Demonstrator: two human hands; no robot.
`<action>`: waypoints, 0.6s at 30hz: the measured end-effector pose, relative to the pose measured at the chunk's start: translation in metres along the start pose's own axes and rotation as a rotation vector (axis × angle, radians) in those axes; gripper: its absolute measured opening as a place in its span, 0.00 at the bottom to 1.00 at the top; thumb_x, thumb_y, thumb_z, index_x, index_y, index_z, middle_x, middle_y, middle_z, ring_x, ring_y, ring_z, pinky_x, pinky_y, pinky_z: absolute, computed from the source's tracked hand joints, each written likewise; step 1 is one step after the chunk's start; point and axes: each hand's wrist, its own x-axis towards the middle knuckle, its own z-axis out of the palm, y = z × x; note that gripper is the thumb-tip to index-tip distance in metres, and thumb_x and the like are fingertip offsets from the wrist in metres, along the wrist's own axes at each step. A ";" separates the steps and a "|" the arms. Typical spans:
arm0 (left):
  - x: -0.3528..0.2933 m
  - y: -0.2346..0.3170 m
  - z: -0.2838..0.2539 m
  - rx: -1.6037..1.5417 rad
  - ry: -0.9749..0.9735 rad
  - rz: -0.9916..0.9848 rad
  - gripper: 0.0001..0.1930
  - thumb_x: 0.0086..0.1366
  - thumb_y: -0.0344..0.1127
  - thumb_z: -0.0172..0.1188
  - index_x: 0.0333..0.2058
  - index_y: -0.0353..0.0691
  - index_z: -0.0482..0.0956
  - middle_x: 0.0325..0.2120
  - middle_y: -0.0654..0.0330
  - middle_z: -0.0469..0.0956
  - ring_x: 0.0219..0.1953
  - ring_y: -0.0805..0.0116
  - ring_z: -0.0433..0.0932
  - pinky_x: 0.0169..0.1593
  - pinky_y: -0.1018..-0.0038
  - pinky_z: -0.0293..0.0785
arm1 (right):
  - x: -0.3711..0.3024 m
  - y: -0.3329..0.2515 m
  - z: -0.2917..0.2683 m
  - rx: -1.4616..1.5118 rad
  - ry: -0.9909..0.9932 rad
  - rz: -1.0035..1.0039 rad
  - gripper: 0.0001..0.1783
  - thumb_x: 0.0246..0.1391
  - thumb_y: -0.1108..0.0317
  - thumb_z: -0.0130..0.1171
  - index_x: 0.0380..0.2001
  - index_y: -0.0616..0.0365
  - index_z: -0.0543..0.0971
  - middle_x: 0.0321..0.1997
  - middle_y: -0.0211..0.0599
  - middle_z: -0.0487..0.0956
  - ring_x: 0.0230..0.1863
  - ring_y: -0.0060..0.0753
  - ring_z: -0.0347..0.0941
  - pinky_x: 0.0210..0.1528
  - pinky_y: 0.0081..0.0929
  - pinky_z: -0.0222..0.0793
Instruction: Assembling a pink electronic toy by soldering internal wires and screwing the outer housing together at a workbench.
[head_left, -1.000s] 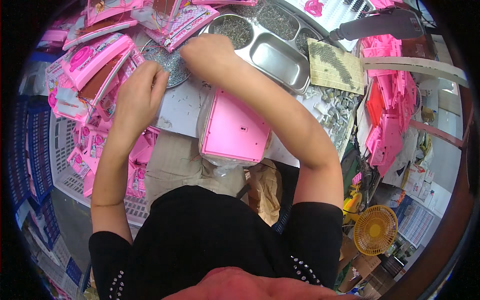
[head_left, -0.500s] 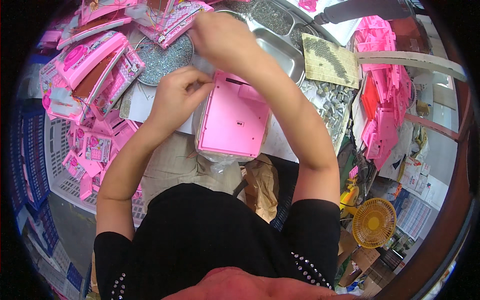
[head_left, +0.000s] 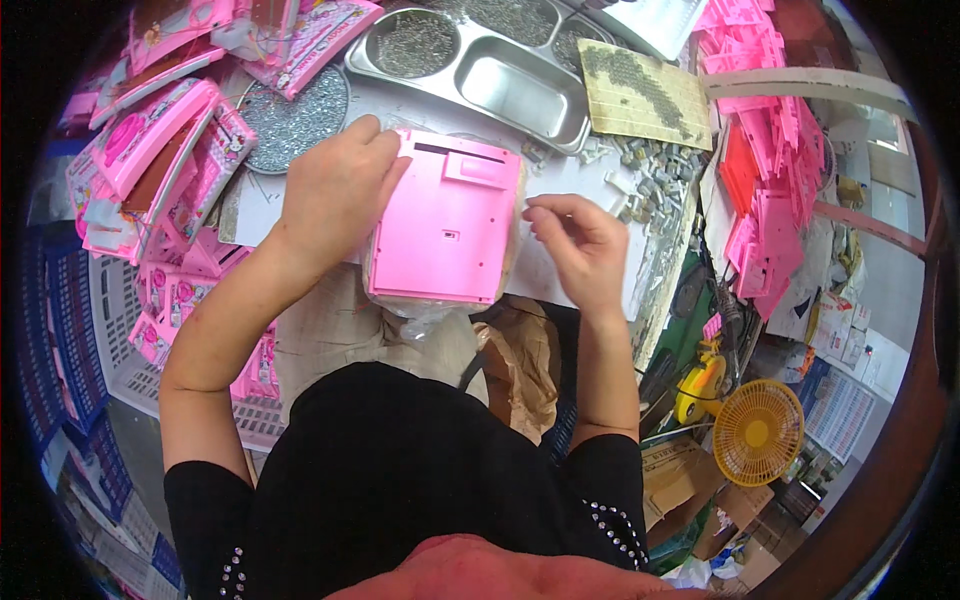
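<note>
A pink plastic panel [head_left: 435, 245], with a slot and a small raised box near its far end, lies on a padded block wrapped in clear plastic [head_left: 420, 312]. At the panel's far left corner is my left hand [head_left: 340, 190], its fingers curled closed; what they hold, if anything, is hidden. Just off the panel's right edge, my right hand [head_left: 585, 245] has thumb and fingertips pinched together. Anything in that pinch is too small to make out. Beyond my left hand stands a round dish [head_left: 295, 120] full of small shiny metal pieces.
A steel compartment tray [head_left: 520, 95] with small metal parts spans the back. Right of it lie a yellowish sheet [head_left: 645, 95] and scattered grey and white pieces [head_left: 660, 180]. Pink toy housings [head_left: 160, 140] crowd the left, pink parts [head_left: 760, 170] the right; a yellow fan [head_left: 758, 432] stands lower right.
My right hand has come back from the far side, near the dish, to the panel's right edge. My left hand has turned knuckles up at the far left corner. The view has shifted slightly.
</note>
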 end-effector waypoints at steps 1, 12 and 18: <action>0.001 0.001 -0.002 0.008 -0.020 -0.009 0.10 0.65 0.37 0.65 0.30 0.38 0.76 0.28 0.55 0.73 0.27 0.51 0.78 0.31 0.60 0.75 | -0.003 0.000 0.004 -0.058 0.003 -0.036 0.05 0.59 0.76 0.66 0.38 0.65 0.86 0.32 0.33 0.85 0.35 0.17 0.78 0.38 0.18 0.73; 0.001 -0.037 -0.016 0.001 -0.016 -0.117 0.10 0.65 0.38 0.66 0.33 0.37 0.79 0.31 0.54 0.77 0.32 0.51 0.80 0.36 0.60 0.76 | 0.004 0.017 0.019 -0.527 0.062 -0.586 0.08 0.46 0.70 0.74 0.32 0.54 0.86 0.27 0.33 0.82 0.27 0.35 0.76 0.28 0.32 0.71; -0.006 -0.074 -0.022 0.336 -0.239 -0.256 0.07 0.64 0.35 0.63 0.36 0.38 0.81 0.33 0.51 0.80 0.37 0.48 0.81 0.40 0.54 0.77 | 0.058 -0.017 0.012 -0.416 -0.049 -0.563 0.08 0.47 0.67 0.73 0.33 0.54 0.86 0.25 0.33 0.80 0.27 0.35 0.76 0.28 0.33 0.72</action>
